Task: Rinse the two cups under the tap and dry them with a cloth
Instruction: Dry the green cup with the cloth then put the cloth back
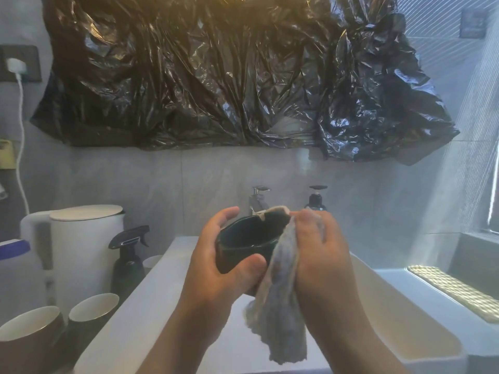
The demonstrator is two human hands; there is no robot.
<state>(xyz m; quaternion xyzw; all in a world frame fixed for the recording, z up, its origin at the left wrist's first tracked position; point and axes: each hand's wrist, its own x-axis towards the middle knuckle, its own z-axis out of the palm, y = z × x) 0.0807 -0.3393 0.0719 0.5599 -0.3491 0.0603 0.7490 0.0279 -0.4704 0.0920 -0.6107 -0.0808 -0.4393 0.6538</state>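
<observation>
Dark cup: held in mid-air over the white sink, in front of the tap, between both hands. Gripped round its wall by the left hand, thumb curled across the near side, fingers wrapped behind. Tilted, long axis leaning toward the camera, mouth up and toward the viewer so the dark inside shows. Grey cloth bunched in the right hand, fingers curled round it and pressing it to the cup's right side; one edge lies over the far rim, the rest hangs toward the basin.

Behind the sink, a dark pump bottle just right of the tap. On the counter to the left: black spray bottle, white kettle, two mugs with pale insides standing upright near the front. Grey tiled wall beyond, with crumpled black plastic sheet spread across it, and a white plug in a socket at far left. Lettering on the bottles too blurred to read.
</observation>
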